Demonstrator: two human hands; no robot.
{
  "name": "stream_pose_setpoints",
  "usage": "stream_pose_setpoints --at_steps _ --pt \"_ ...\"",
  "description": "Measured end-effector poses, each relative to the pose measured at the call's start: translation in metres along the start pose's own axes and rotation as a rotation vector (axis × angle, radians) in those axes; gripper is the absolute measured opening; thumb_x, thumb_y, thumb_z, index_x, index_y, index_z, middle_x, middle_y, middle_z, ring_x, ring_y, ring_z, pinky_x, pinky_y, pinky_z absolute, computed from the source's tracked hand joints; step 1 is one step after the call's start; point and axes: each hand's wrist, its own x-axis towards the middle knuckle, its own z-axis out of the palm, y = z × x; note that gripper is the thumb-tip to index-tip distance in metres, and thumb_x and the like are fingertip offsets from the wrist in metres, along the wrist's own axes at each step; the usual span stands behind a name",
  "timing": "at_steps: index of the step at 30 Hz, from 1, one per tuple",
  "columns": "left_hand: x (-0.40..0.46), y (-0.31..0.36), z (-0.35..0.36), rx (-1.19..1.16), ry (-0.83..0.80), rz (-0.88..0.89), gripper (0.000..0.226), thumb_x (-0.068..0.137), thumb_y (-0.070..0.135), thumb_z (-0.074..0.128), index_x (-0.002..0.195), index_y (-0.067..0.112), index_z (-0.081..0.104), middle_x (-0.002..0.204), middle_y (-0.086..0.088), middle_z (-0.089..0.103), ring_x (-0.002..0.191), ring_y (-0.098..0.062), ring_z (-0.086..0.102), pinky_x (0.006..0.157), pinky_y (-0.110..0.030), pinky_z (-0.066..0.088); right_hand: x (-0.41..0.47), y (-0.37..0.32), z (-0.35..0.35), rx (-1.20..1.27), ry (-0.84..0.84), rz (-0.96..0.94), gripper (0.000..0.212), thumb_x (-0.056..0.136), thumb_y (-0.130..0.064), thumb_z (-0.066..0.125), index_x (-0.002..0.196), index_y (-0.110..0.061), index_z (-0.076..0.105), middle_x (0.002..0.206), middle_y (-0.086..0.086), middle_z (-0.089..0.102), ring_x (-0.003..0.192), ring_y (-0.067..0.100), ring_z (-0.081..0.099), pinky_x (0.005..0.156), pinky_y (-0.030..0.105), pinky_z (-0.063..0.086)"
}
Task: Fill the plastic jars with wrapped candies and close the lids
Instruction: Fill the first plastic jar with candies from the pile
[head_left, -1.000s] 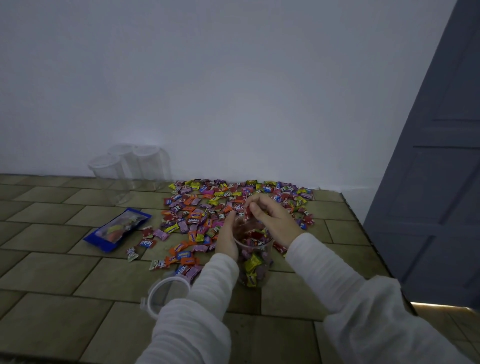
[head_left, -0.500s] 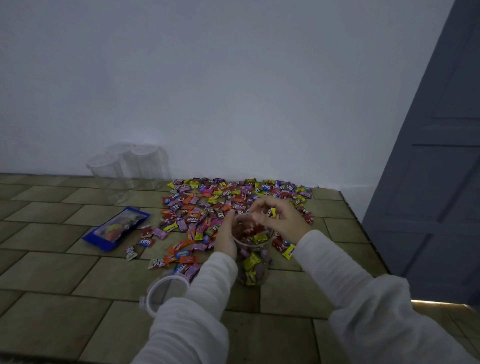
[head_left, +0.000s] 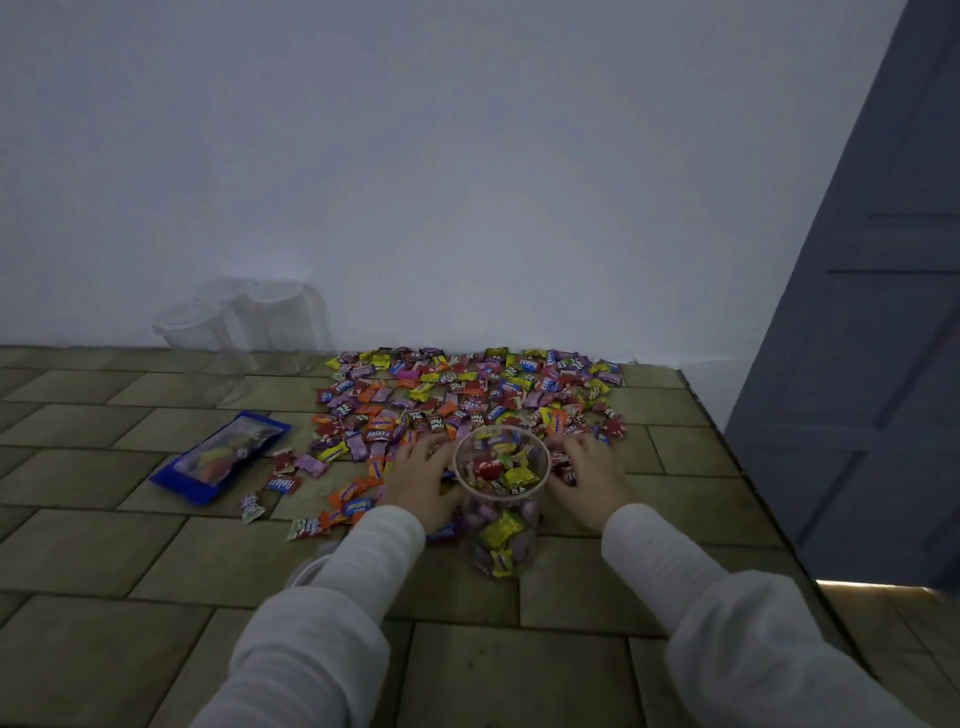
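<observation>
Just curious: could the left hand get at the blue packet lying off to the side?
Probably yes. The left hand lies on candies beside the jar, and only tiled tabletop and a few stray candies separate it from the blue packet.

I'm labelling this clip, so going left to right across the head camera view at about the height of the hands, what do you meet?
Blue packet → left hand → open jar partly filled with candies → right hand → grey door. The candy spread lies behind both hands, so it has no clear place in the order.
</observation>
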Motion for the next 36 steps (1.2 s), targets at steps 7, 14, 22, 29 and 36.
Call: stream_pose_setpoints --at_steps 7,14,22,29,36 --pt "0.007 -0.015 0.029 0.375 -0.256 -0.034 0.079 0.089 0.063 0.037 0.150 0.034 -0.005 0.158 -0.001 -0.017 0.145 -0.028 -0.015 0.112 -0.059 0.000 0.006 0.007 0.024 -0.178 -0.194 -0.052 0.084 0.081 -0.056 0.060 0.148 -0.039 0.013 0.158 -0.006 -0.001 0.146 0.022 -0.008 0.115 0.056 0.001" --pt "0.034 0.005 0.028 0.353 -0.271 -0.002 0.088 0.086 0.057 0.052 0.152 0.025 0.004 0.158 -0.009 -0.001 0.144 -0.035 0.000 0.116 -0.051 0.004 0.037 0.007 0.037 -0.303 -0.219 -0.052 0.066 0.092 -0.053 0.045 0.149 -0.040 0.013 0.158 -0.002 0.005 0.146 0.025 -0.002 0.114 0.057 0.008" --pt "0.068 0.009 0.033 0.224 -0.252 -0.009 0.060 0.088 0.043 0.056 0.139 0.023 0.031 0.140 -0.010 0.034 0.128 -0.031 0.035 0.104 -0.050 0.036 0.061 0.004 0.040 -0.263 -0.144 -0.006 0.052 0.094 -0.043 0.050 0.141 -0.034 0.031 0.144 0.005 0.030 0.132 0.029 0.030 0.106 0.049 0.030" --pt "0.084 0.009 0.030 0.159 -0.243 -0.076 0.047 0.095 0.035 0.046 0.135 0.012 0.035 0.139 -0.013 0.039 0.128 -0.030 0.038 0.102 -0.042 0.037 0.073 -0.001 0.029 -0.049 -0.103 0.088 0.040 0.099 -0.033 0.045 0.137 -0.025 0.038 0.139 0.001 0.047 0.128 0.025 0.043 0.109 0.048 0.024" --pt "0.082 0.010 0.020 0.002 -0.068 -0.107 0.040 0.097 0.031 0.047 0.129 0.008 0.040 0.134 -0.011 0.038 0.123 -0.028 0.037 0.097 -0.036 0.037 0.065 -0.016 0.011 0.135 0.002 0.173 0.032 0.100 -0.026 0.042 0.131 -0.016 0.043 0.123 0.007 0.059 0.118 0.030 0.052 0.107 0.047 0.033"
